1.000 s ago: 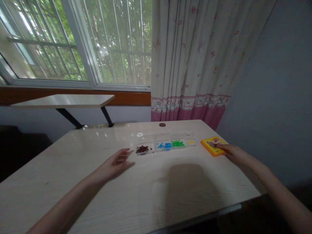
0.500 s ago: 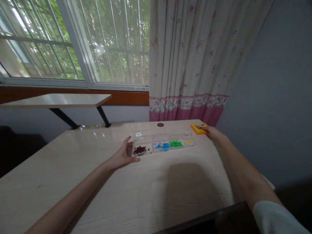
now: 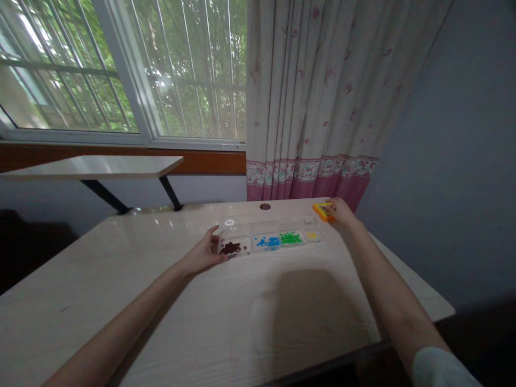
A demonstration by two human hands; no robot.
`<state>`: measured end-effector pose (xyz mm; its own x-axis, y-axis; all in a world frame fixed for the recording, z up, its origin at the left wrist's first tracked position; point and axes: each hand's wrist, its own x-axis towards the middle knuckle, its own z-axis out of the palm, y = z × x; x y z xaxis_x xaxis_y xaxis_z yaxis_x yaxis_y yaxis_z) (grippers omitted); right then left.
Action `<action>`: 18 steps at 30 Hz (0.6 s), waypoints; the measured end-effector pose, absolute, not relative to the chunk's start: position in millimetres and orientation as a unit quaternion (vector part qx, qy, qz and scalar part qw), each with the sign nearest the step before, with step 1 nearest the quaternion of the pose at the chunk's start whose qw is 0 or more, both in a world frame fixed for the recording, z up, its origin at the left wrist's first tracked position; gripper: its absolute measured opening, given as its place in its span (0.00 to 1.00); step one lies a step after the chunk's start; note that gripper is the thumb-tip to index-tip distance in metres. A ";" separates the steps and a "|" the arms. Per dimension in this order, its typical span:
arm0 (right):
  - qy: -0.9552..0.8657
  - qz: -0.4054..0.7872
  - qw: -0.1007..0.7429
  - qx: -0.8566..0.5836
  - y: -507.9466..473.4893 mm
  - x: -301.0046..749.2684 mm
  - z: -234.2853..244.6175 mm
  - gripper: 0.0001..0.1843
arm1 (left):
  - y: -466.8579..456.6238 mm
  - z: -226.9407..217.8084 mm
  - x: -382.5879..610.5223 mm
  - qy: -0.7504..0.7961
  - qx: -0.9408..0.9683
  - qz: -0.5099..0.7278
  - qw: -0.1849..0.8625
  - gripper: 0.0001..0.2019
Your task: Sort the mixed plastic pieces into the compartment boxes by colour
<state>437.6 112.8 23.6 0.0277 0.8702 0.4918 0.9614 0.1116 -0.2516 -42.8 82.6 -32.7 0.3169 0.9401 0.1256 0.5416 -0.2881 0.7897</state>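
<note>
A clear plastic compartment box (image 3: 264,228) lies near the far edge of the desk. Its front sections hold small brown pieces (image 3: 230,248), blue pieces (image 3: 269,242), green pieces (image 3: 291,237) and a few yellow pieces (image 3: 312,235). My left hand (image 3: 206,250) is closed around the box's left end, thumb in front and fingers behind. To the right of the box, my right hand (image 3: 341,212) grips a small yellow-orange packet (image 3: 323,211) with dark print, close to the desk's back right edge. Part of the packet is hidden by the fingers.
The pale wood desk (image 3: 181,317) has a round brown cable hole (image 3: 265,207) at the back. A raised shelf (image 3: 121,165) on black legs stands at the back left. A floral curtain (image 3: 310,107) hangs behind, beside a barred window. A dark edge (image 3: 338,365) shows at the bottom.
My right hand has shifted a little left and wraps further over the packet, which has moved slightly left and turned. My left hand stays at the box's end, nearly unmoved.
</note>
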 end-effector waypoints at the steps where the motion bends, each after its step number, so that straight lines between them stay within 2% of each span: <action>1: -0.690 -0.096 0.289 -0.656 112.8 419.6 29.6 0.17 | 79.8 -32.1 -44.0 0.502 0.746 0.298 0.322 0.49; 4: -0.743 -0.153 0.356 -0.546 102.1 346.6 44.8 0.14 | 66.7 -32.3 -50.9 0.491 0.754 0.282 0.334 0.48; 9: -0.898 -0.078 0.322 -0.289 62.4 219.6 45.4 0.15 | 42.0 -39.2 -63.5 0.438 0.742 0.314 0.398 0.50; 13: -0.887 0.008 0.326 -0.328 53.2 166.5 29.4 0.19 | 30.2 -41.3 -64.5 0.445 0.750 0.333 0.358 0.50; 18: -0.848 0.076 0.369 -0.373 55.5 152.5 18.7 0.16 | 21.9 -37.2 -61.6 0.478 0.769 0.328 0.269 0.51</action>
